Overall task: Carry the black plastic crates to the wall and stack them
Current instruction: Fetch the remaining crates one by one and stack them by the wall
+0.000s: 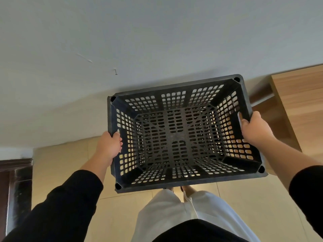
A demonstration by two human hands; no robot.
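Crate (181, 135) in black plastic fills the middle of the head view, held off the floor (66, 165) in front of the person, open side up and empty. Its walls and bottom are a lattice of small slots, and pale floor shows through them (the bottom looks darker than the sides). Each corner of the rim carries a round socket.

Left hand (109, 145) grips the rim of the left short side, thumb hooked over the top edge into the crate and the rest of the fingers wrapped under the lip outside, hidden from view. Right hand (255, 129) grips the rim of the right short side in the same way, thumb laid along the inner edge and the other fingers curled beneath the lip. Both forearms come out of black sleeves (70, 203).

The crate's far long side lies just short of the white wall (157, 41), roughly parallel with it, though whether it touches cannot be told from this angle. A small dark mark and a faint scratch show on the wall up and to the left of the crate.

Below the crate are the person's light trousers (167, 213) over beige floor tiles. A wooden piece of furniture (297, 102) stands to the right against the wall, near the right hand. A dark brown door frame (15, 189) sits at the left edge.
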